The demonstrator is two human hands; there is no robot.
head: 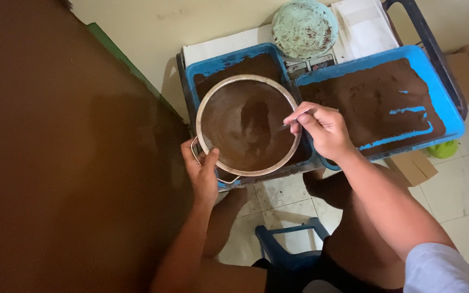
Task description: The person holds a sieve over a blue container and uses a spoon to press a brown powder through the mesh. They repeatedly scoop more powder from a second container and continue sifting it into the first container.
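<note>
Brown powder is lying in the round metal sieve (248,126) over the blue plastic tray (204,68). Left hand (202,172) is gripping its rim at 7 o'clock; right hand (324,129) is pinching a thin tool (285,126) at 3 o'clock. Much powder remains unsifted.

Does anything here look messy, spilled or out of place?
Little stands out. The pale green bowl at the back is smeared with brown powder, and the right blue tray shows bare streaks through its powder layer. No powder shows on the floor tiles.
</note>
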